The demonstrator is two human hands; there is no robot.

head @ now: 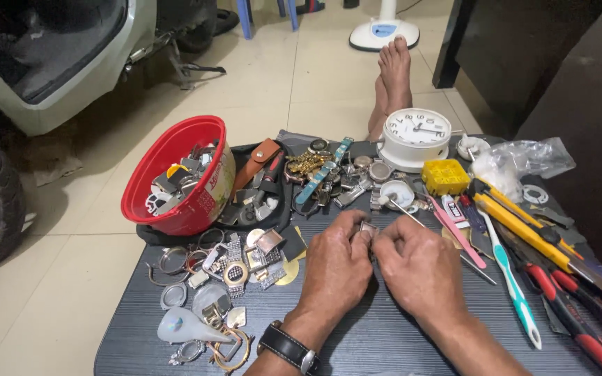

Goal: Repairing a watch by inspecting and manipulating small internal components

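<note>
Pale tiled floor (315,76) under a low dark counter (384,327). At twelve o'clock, white table clock (416,136); at ten, red bowl (175,174) of watch parts. Centre: small metal watch case (367,228), probably light, stiff, slippery, pinched by its edges between left hand (336,268) and right hand (419,268), each grip clamped on it. Loose screwdriver (440,240) crowding at one o'clock.

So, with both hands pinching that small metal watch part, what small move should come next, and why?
Probably lower the small silvery metal watch part closer to the dark grey ribbed tabletop: the left hand and right hand pinch it above scattered pieces, so a dropped part stays findable.
</note>
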